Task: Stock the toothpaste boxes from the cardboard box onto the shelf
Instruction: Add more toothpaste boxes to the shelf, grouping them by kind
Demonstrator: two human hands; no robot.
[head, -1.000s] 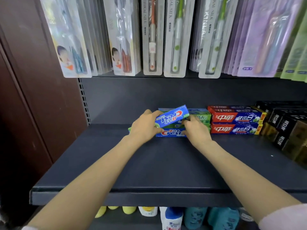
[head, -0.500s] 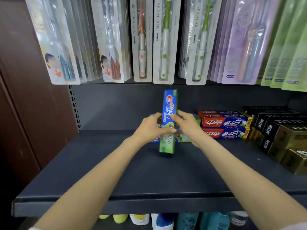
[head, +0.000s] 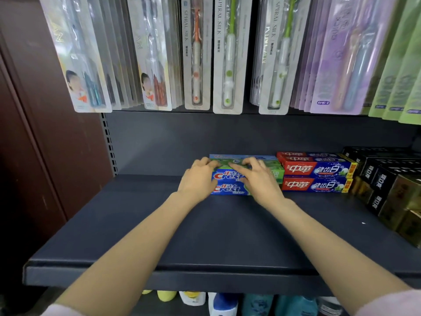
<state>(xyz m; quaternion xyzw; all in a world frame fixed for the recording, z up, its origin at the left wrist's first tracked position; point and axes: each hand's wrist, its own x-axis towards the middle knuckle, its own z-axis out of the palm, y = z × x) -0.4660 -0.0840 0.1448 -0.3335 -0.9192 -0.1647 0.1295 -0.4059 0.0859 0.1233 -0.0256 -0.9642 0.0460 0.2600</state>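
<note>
Two blue-green Crest toothpaste boxes lie stacked lengthwise at the back of the dark shelf (head: 205, 236), the upper box (head: 225, 175) on the lower box (head: 227, 189). Another such box shows behind them. My left hand (head: 197, 179) rests on the stack's left end, fingers laid over the top edge. My right hand (head: 258, 177) lies on the middle and right part, fingers spread flat on the top box and covering much of it. The cardboard box is out of view.
Red-and-blue toothpaste boxes (head: 316, 169) are stacked right against the Crest stack. Black and gold boxes (head: 385, 179) fill the shelf's right end. Toothbrush packs (head: 227, 53) hang above. Bottles (head: 223, 304) stand on the shelf below. A brown panel (head: 45, 133) closes the left side.
The Crest box that both hands held upright half a second ago now lies flat on top of the other Crest box. Both hands have come down onto the stack.
</note>
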